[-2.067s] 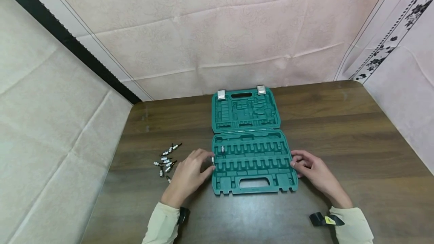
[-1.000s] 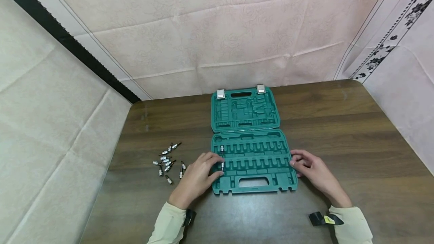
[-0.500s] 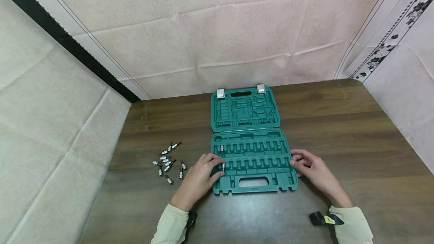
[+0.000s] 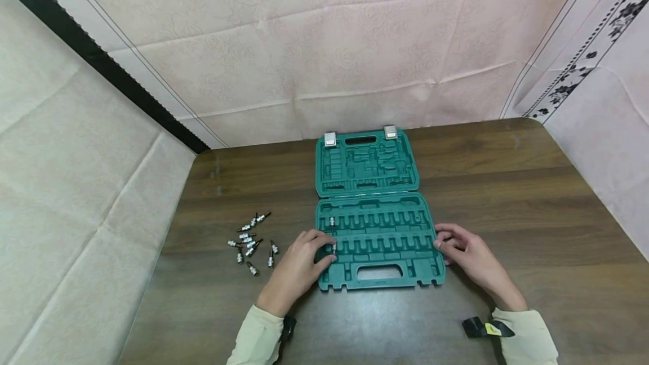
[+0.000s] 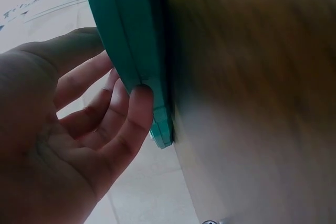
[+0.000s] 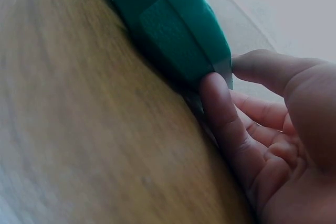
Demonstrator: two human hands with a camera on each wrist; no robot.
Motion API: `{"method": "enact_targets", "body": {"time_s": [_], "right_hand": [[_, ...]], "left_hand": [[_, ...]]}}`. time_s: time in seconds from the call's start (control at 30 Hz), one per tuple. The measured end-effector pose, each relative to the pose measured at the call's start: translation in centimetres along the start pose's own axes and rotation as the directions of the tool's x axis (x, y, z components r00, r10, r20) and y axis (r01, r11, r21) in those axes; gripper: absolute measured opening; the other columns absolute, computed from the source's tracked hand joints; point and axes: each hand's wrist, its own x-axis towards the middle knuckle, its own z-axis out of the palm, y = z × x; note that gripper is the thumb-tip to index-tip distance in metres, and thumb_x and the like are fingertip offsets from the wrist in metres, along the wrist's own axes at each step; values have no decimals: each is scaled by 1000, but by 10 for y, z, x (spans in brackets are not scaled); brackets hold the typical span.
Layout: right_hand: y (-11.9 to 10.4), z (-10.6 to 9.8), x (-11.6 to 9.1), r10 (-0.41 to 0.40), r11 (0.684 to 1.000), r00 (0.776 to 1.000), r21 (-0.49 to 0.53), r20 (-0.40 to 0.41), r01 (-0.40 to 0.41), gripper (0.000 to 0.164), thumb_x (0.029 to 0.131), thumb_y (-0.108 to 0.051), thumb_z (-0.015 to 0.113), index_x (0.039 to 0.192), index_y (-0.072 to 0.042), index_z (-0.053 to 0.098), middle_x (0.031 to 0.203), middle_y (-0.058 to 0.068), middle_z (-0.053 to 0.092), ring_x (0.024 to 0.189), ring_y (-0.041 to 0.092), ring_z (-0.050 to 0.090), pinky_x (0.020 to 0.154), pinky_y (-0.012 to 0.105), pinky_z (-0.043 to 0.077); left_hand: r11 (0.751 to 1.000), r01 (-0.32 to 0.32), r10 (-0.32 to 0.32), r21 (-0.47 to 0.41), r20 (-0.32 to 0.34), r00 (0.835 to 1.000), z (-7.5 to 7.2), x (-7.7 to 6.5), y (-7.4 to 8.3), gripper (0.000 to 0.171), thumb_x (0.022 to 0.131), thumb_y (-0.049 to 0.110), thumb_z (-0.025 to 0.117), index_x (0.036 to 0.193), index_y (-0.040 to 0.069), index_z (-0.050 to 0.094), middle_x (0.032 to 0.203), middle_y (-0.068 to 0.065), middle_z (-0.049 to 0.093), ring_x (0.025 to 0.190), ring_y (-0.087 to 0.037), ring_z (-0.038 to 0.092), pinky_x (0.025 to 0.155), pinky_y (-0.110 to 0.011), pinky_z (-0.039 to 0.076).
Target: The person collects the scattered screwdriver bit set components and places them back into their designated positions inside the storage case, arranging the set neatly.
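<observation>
A green plastic socket case [image 4: 426, 271] lies unfolded on the table, full of moulded slots. My left hand [image 4: 296, 263] reaches over its left edge, thumb and fingers around a small silver bit socket [image 4: 334, 249] at the left end of the lower slot row. Above that, another bit socket [image 4: 332, 222] sits in the upper row. In the left wrist view the case side hides the bit socket, and fingers [image 5: 140, 106] touch that side. My right hand [image 4: 471, 258] holds the case's right edge, with thumb and fingers bent around it in the right wrist view.
Several loose bit sockets [image 4: 248, 238] with dark tips are scattered on the wooden table [image 4: 507, 185] left of the case. The case lid [image 4: 367, 165] lies back toward the far table edge, where a pale cloth wall [image 4: 324, 61] rises.
My left hand has moved right, from the case's left edge onto the lower slot row with the bit socket, and is almost still over the last half second. The right hand stays put.
</observation>
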Motion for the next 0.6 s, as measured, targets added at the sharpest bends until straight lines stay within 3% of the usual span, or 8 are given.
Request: {"method": "enact_targets", "body": {"time_s": [0.6], "right_hand": [[-1,-1,0,12,1000,1000,2,-2,-12,41,106,-12,64,142,7,55,109,17,65,87,7,64,70,29,60]], "left_hand": [[997,55,-55,-46,3,998,3,2,2,25,94,17,82,117,12,77,122,-4,68,118,-25,62,98,-46,56]]}}
